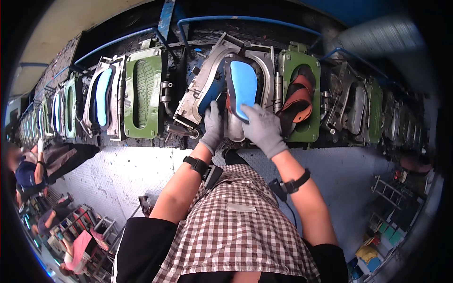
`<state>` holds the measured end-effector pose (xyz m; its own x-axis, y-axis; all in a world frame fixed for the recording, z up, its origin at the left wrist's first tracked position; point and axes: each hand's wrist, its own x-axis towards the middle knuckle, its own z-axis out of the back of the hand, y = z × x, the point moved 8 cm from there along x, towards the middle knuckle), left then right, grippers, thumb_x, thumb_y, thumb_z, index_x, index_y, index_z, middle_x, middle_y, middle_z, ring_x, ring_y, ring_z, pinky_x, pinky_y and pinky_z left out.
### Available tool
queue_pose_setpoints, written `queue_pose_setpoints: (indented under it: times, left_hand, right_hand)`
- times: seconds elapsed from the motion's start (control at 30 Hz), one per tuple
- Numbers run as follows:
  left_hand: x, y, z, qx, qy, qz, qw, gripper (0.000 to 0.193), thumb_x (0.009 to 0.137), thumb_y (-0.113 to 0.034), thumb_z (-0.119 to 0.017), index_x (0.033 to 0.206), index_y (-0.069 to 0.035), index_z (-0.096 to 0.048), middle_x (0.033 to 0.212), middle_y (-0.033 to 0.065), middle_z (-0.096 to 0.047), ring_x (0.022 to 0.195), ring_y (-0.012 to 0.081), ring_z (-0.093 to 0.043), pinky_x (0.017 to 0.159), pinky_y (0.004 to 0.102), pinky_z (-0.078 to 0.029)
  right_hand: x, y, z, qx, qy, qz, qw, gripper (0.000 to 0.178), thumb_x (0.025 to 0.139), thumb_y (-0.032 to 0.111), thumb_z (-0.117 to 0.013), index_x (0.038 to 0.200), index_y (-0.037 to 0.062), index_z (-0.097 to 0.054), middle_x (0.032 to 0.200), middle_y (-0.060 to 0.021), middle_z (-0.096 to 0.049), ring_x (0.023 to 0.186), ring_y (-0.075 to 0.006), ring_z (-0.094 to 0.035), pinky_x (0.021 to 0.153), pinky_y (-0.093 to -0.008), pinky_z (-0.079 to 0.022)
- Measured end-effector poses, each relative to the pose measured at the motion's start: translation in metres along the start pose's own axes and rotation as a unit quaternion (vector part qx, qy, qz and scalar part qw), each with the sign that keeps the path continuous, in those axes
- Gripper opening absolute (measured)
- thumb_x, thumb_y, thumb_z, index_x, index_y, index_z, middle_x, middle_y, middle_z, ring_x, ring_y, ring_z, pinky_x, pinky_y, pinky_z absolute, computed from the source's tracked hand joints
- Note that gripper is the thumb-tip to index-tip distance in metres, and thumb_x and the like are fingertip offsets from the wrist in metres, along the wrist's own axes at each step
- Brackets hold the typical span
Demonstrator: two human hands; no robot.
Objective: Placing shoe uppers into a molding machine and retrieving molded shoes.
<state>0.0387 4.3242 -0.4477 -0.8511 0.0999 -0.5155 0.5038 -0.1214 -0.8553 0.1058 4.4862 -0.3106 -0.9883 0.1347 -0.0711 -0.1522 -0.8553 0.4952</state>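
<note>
Pale metal flooring (118, 174) runs beneath a long row of moulds, with blue rails (245, 18) bent along the back and a few other people (29, 172) at work far off to the left. Just ahead of us, a blue sole (245, 82) with a dark edge lies tilted slightly, within the open sides of a worn grey metal frame (200, 85). Our right hand (262, 129), in a grey glove, touches the lower end of the sole, its fingers bent over the edge and held close together. Our left hand (213, 126), gloved alike, is just beside the frame's lower left part, with its fingers pointing up and near one another; from above, we cannot tell whether either hand pinches anything. To the right of the sole, a brown sandal (304, 96) with broad straps sits in a green mould (312, 133), while another green mould (158, 94), with a ridged hollow shaped like a foot, stands left of the frame. We wear a checked apron (236, 221) and black wrist straps (298, 182).
</note>
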Motion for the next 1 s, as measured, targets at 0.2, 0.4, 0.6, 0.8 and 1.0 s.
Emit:
queue_pose_setpoints:
  times: [0.2,0.4,0.6,0.8,1.0]
  left_hand:
    - [0.039,0.068,0.003,-0.343,-0.071,0.203,0.914,0.056,0.103,-0.041,-0.043,0.143,-0.004,-0.057,0.14,0.0134,-0.061,0.127,0.031,-0.059,0.107,0.0436,-0.05]
    - [0.019,-0.036,-0.035,-0.309,0.166,0.041,0.936,0.052,0.107,-0.041,-0.045,0.147,-0.007,-0.046,0.138,0.0154,-0.059,0.126,0.0236,-0.056,0.108,0.0327,-0.043]
    - [0.013,-0.086,-0.067,0.012,0.214,-0.051,0.975,0.083,0.092,-0.037,-0.07,0.156,0.001,-0.033,0.147,0.0178,-0.053,0.131,0.0219,-0.053,0.11,0.0337,-0.042]
    - [0.019,-0.089,-0.063,-0.133,0.218,-0.065,0.965,0.087,0.09,-0.019,-0.076,0.159,0.003,-0.027,0.141,0.0152,-0.059,0.123,0.0206,-0.059,0.105,0.0322,-0.048]
    - [0.025,-0.074,-0.072,-0.137,0.213,-0.06,0.966,0.095,0.088,-0.013,-0.077,0.161,0.005,-0.02,0.146,0.0149,-0.056,0.122,0.0181,-0.059,0.104,0.03,-0.049]
  right_hand:
    - [-0.036,0.024,-0.018,0.009,0.036,0.002,0.999,0.05,0.083,0.023,-0.074,0.131,0.0159,-0.064,0.106,-0.0121,-0.066,0.092,-0.0364,-0.069,0.08,-0.0442,-0.056]
    - [-0.044,-0.01,-0.017,0.243,0.09,-0.045,0.965,0.038,0.089,0.031,-0.074,0.118,0.0075,-0.07,0.095,-0.013,-0.067,0.082,-0.0293,-0.069,0.075,-0.0394,-0.054]
    - [-0.008,-0.044,-0.012,0.179,-0.114,-0.132,0.968,0.04,0.097,0.024,-0.063,0.132,0.0038,-0.058,0.108,-0.0202,-0.07,0.093,-0.0339,-0.07,0.083,-0.044,-0.055]
    - [-0.007,-0.049,-0.04,0.205,0.017,-0.305,0.93,0.056,0.093,0.034,-0.064,0.133,-0.003,-0.053,0.096,-0.0215,-0.073,0.097,-0.0386,-0.07,0.087,-0.0485,-0.053]
    - [-0.019,-0.062,-0.057,0.33,-0.088,-0.284,0.896,0.05,0.089,0.022,-0.072,0.13,-0.0028,-0.055,0.075,-0.0082,-0.061,0.067,-0.0208,-0.058,0.067,-0.0362,-0.05]
